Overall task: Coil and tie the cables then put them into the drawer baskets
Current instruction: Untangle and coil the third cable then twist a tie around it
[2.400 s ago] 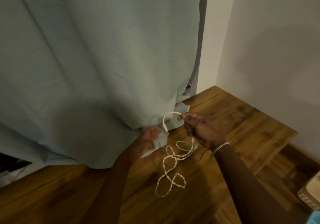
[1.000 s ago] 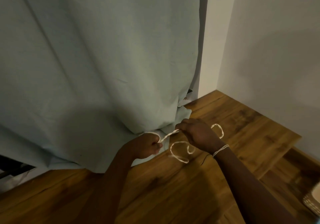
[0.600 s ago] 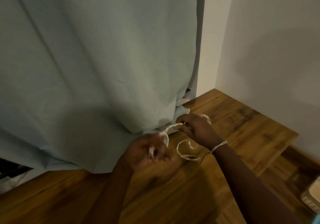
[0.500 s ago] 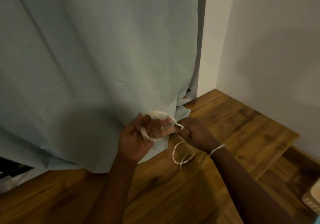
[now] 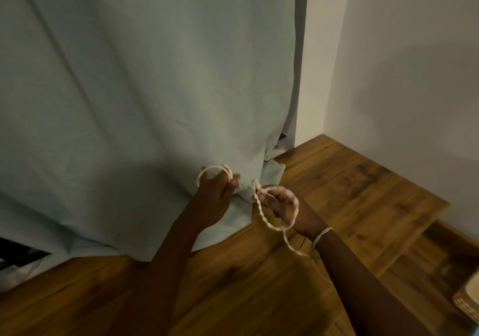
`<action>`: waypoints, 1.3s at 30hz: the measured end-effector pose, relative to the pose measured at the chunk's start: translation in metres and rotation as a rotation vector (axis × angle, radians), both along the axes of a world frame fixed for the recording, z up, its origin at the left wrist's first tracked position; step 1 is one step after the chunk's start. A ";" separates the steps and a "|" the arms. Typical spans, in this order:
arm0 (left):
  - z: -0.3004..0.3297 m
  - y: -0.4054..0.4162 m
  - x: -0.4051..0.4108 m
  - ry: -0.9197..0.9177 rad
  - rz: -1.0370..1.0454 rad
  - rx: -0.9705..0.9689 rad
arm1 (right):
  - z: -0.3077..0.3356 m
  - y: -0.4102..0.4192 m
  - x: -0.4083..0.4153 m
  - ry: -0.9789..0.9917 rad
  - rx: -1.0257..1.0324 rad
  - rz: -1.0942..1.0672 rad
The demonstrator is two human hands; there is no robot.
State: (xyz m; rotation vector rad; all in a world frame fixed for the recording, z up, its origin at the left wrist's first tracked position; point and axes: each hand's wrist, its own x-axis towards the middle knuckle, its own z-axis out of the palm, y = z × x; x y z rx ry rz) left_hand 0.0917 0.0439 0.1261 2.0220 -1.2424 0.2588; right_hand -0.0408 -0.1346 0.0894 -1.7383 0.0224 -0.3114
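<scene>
A thin white twisted cable (image 5: 261, 210) is held up between both hands above the wooden floor. My left hand (image 5: 212, 200) grips a small loop of it, which arcs over the fingertips. My right hand (image 5: 285, 210) pinches the cable a little to the right, with a larger loop wrapped round the hand. A loose tail hangs down past my right wrist, which wears a thin white band. No drawer baskets can be made out for certain.
A pale blue-green curtain (image 5: 145, 97) hangs behind the hands and its hem pools on the wooden floor (image 5: 337, 193). White walls meet in a corner at the right. The edge of a woven basket (image 5: 466, 302) shows at the lower right.
The cable that trailed in loose curls on the floor has been gathered up into loops in both hands. The left hand has risen and moved left of the right hand.
</scene>
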 end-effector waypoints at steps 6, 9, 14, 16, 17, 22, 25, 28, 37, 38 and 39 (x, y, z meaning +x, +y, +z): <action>-0.014 0.001 -0.008 0.138 -0.039 0.129 | 0.005 -0.002 0.005 0.117 0.630 0.089; -0.010 0.001 -0.009 0.532 -0.129 0.122 | 0.002 -0.003 0.003 0.091 0.640 0.108; -0.023 0.008 -0.009 0.528 -0.173 0.272 | 0.003 0.005 0.012 0.135 0.397 -0.121; -0.031 0.009 -0.011 0.542 -0.108 0.286 | 0.006 0.006 0.012 0.216 0.352 -0.156; -0.032 0.009 -0.011 0.588 -0.075 0.302 | 0.007 0.006 0.011 0.269 0.287 -0.155; -0.029 0.021 -0.008 1.142 -0.061 0.104 | 0.010 0.005 0.003 0.345 0.021 -0.208; -0.025 0.028 0.001 1.430 -0.069 -0.231 | 0.009 0.004 0.000 0.288 0.016 -0.226; -0.018 0.027 0.006 1.673 -0.120 -0.738 | 0.006 0.003 -0.002 0.294 0.056 -0.178; -0.035 0.007 0.007 0.602 0.213 -0.489 | 0.002 0.005 -0.008 0.232 0.429 0.150; -0.044 0.007 0.007 0.450 0.197 -0.253 | 0.005 0.002 -0.007 0.206 0.462 0.119; -0.050 0.007 0.006 0.401 0.156 -0.031 | 0.009 0.000 -0.006 0.181 0.469 0.089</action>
